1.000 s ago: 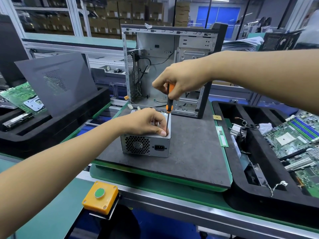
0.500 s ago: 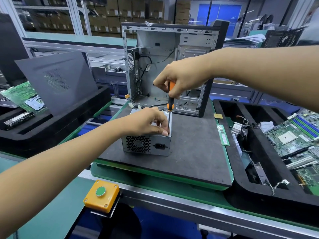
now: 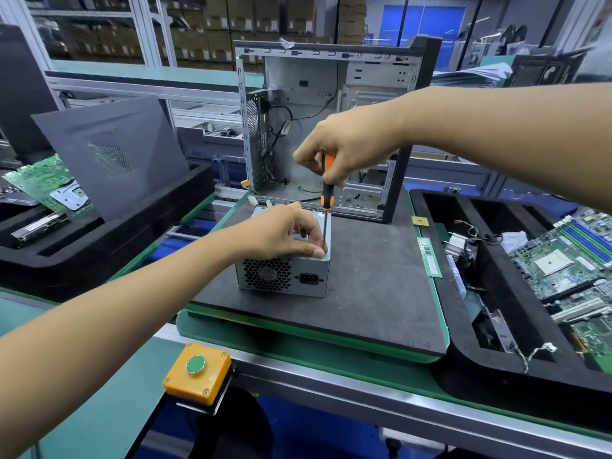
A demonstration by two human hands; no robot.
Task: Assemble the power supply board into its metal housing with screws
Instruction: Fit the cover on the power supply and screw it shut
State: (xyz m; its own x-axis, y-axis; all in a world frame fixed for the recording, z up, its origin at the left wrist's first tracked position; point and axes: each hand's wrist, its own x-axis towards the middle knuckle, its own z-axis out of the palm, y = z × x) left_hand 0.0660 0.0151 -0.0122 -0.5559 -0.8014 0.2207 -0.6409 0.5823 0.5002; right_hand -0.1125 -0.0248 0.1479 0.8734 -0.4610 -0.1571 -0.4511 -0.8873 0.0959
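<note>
A silver metal power supply housing [image 3: 309,279], with a fan grille and a power socket on its front face, sits on a dark foam mat [image 3: 374,286]. My left hand [image 3: 281,231] rests on top of it, thumb and fingers pinched round the shaft of the screwdriver near the tip at the front right corner. My right hand [image 3: 347,144] grips the orange-and-black screwdriver [image 3: 327,190] by its handle, holding it upright with the tip on the housing's top. The screw itself is hidden by my fingers.
An open computer case [image 3: 331,127] stands upright at the back of the mat. Black foam trays hold circuit boards at the right [image 3: 563,260] and left [image 3: 49,180]. A grey side panel [image 3: 112,154] leans at the left. A yellow box with a green button [image 3: 197,372] sits at the bench's front edge.
Both hands stay at the housing's front right corner; my right hand has shifted slightly on the screwdriver handle. Nothing else has moved.
</note>
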